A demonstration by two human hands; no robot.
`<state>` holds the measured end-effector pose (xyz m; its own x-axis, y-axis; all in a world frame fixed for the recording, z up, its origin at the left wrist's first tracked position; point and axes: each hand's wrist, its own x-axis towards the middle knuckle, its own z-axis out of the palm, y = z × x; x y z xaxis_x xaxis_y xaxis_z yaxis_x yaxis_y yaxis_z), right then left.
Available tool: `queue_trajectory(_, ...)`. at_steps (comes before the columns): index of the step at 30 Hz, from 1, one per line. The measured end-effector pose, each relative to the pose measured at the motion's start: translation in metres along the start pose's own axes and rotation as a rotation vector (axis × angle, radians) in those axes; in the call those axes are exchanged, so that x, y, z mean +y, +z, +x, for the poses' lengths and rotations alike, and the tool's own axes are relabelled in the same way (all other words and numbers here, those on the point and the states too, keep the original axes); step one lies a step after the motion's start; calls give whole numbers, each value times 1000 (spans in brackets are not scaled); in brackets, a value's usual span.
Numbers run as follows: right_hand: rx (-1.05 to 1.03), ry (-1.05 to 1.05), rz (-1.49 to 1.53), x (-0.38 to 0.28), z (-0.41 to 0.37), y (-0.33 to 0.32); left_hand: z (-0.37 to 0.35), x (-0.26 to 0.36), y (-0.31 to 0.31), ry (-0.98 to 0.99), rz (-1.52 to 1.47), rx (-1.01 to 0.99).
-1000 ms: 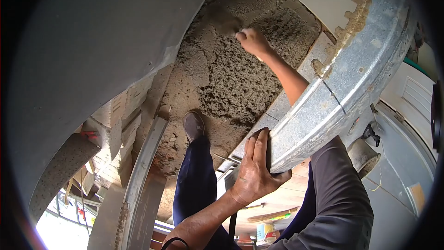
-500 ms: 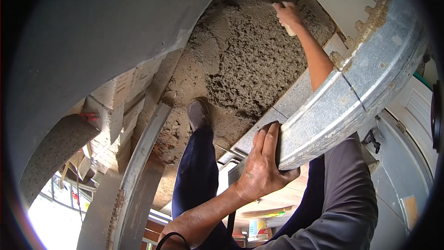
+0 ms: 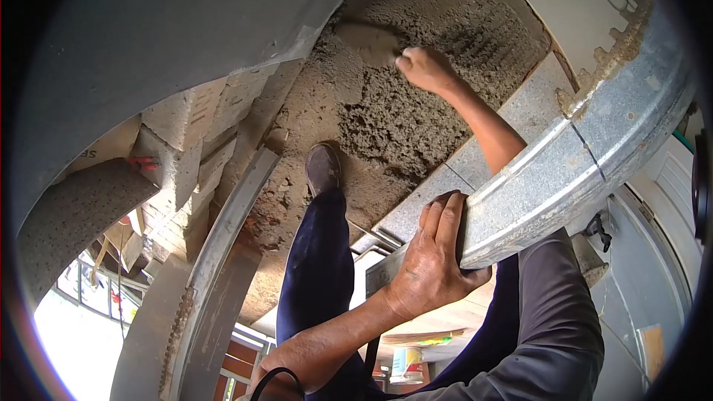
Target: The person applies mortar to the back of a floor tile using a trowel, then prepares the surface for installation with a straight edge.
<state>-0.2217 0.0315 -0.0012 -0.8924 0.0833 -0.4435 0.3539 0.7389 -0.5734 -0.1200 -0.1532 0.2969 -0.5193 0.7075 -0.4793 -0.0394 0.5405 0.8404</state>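
My left hand [image 3: 434,260] is closed on the near end of a wide grey metal profile [image 3: 549,178], fingers over its edge and thumb below. Rough mortar clings to the profile's far edge. Beyond it, my right hand [image 3: 425,69] is closed round the handle of a trowel [image 3: 369,43], mostly hidden by the fingers. The trowel's blade, slightly blurred, lies on wet grey mortar [image 3: 401,122] on the floor. The mortar is smoother around the blade and lumpy nearer to me.
My shoe [image 3: 324,168] stands at the mortar's near edge. Pale tiles [image 3: 464,156] border it on the right. Stacked blocks [image 3: 178,152] and an upright metal strip [image 3: 223,252] are at left, a grey surface [image 3: 186,30] above them. A white bucket [image 3: 406,365] sits low.
My right hand has moved left and slightly down, bringing the trowel blade into view. Ridged marks now show in the mortar at right. My left hand still grips the profile.
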Motion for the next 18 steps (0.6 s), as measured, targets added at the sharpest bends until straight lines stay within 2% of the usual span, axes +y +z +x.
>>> queue_trajectory(2, 46, 143, 71, 0, 2, -25, -1, -1, -2, 15, -9, 4)
queue_trajectory(4, 158, 112, 57, 26, 26, -23, -1, -1, 0, 15, -15, 9)
queue_trajectory(7, 200, 68, 80, 22, 38, -22, -1, -1, 0, 2, -33, 8)
queue_trajectory(10, 15, 85, 103, 10, 30, -9, -3, -2, 1, 10, -22, 27)
queue_trajectory(14, -69, 31, 108, -16, 12, 25, -4, -4, 3, 9, -19, 37)
queue_trajectory(15, 0, -1, 129, -24, 3, 31, -5, -5, 3, 6, -16, 35)
queue_trajectory(16, -79, 59, 138, -28, -6, 39, -5, -6, 4, 4, -13, 32)
queue_trajectory(18, -111, -59, 69, -30, -20, 44, -5, -6, 5, 2, -12, 24)
